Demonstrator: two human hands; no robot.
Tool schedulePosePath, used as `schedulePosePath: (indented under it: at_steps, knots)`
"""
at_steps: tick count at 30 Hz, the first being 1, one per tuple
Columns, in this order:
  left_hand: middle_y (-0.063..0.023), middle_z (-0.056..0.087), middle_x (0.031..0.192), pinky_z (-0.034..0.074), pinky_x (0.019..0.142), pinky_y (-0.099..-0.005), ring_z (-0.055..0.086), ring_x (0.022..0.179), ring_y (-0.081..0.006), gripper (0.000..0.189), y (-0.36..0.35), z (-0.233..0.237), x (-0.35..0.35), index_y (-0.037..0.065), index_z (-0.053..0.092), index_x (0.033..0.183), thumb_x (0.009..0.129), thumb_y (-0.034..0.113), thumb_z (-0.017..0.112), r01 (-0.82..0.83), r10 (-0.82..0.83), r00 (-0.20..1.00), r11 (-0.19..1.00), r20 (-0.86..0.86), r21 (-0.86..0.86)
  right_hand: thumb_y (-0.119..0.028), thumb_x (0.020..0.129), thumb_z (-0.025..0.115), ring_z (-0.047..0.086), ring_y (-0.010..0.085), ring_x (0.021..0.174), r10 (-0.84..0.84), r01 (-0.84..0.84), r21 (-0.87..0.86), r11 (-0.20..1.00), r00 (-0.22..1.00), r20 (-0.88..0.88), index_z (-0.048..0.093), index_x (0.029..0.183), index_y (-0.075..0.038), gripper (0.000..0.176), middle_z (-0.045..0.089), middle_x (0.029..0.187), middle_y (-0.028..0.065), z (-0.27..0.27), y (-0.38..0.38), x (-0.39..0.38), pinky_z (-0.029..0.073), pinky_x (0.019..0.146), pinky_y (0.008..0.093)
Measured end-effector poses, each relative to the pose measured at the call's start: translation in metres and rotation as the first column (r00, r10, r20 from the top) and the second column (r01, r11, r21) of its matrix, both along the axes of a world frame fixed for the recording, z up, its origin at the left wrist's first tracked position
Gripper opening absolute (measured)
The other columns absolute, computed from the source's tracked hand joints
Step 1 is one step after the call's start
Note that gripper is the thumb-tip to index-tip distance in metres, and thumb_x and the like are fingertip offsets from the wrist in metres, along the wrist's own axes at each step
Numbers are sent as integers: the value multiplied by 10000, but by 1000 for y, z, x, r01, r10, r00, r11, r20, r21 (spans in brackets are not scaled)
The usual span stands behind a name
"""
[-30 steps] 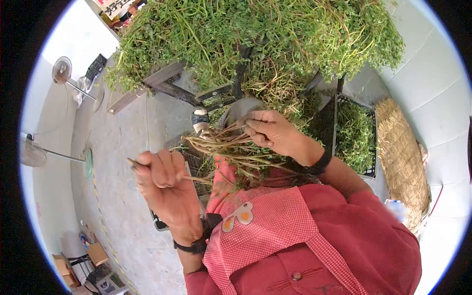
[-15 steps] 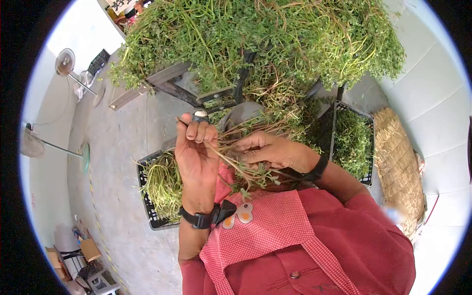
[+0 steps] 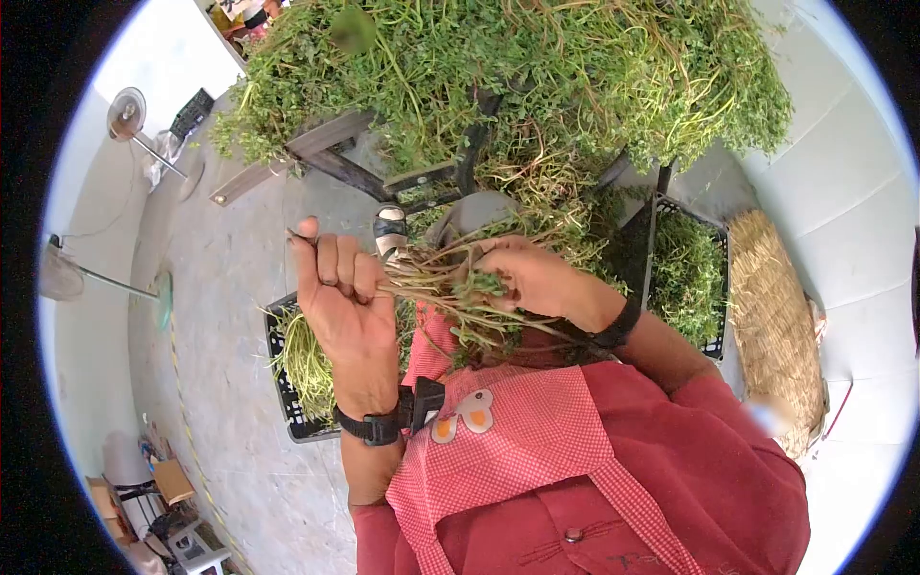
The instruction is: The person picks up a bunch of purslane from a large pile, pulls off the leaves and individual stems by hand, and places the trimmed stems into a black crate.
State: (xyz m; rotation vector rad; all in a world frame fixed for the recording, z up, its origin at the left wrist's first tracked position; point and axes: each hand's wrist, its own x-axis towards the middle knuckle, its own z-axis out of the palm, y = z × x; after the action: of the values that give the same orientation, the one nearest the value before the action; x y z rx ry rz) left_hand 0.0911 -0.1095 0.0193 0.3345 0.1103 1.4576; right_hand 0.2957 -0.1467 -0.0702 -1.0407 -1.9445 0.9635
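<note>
A loose bunch of leafy green stems [image 3: 479, 321] is in my right hand [image 3: 551, 283], whose fingers are closed round it. Its brownish stem ends point left and reach the little-finger side of my left hand [image 3: 350, 292]. That hand is palm up with its fingers curled in. A thin dark tip shows by its thumb and forefinger, too small to identify. Both hands are in front of the red checked apron [image 3: 527, 422]. Beyond them lies a large heap of the same greens [image 3: 537, 67].
A black crate [image 3: 297, 422] of pale stems stands at left, another crate [image 3: 725, 287] of greens at right. A rolled straw mat [image 3: 776, 326] lies by the wall. Dark frame bars [image 3: 422, 180] show under the heap. Two stand fans are at far left.
My left hand has moved left, away from my right hand. The bunch now lies more level between the hands, and the shoe behind shows more.
</note>
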Motion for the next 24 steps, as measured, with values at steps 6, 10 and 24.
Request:
schedulePosePath:
  at_steps: [6,10,24]
  knots:
    - [58,188,565,134,350,-214,137,455,-57,238,6,-15,3,47,506,938,975,256,398,0,-1,1000,998,-8,-57,-245,925,487,436,40,547,-31,-500,-558,663,726,-687,501,1165,6,348,633,981,69,31,-8,-12,290,413,171]
    - [53,207,564,153,356,-228,168,450,-55,217,7,-18,4,53,505,941,978,228,381,-51,43,993,996,-114,-67,-266,906,545,383,7,504,8,-333,-605,723,880,-475,603,1065,-31,289,610,777,-18,50,-16,-16,280,422,172]
    - [45,254,507,186,381,-229,203,421,-62,250,-41,-3,46,74,506,817,972,247,412,7,1,906,1000,-423,19,-130,905,510,479,80,441,-362,218,-562,798,919,-157,564,924,-10,132,597,727,48,32,-7,-22,314,359,189]
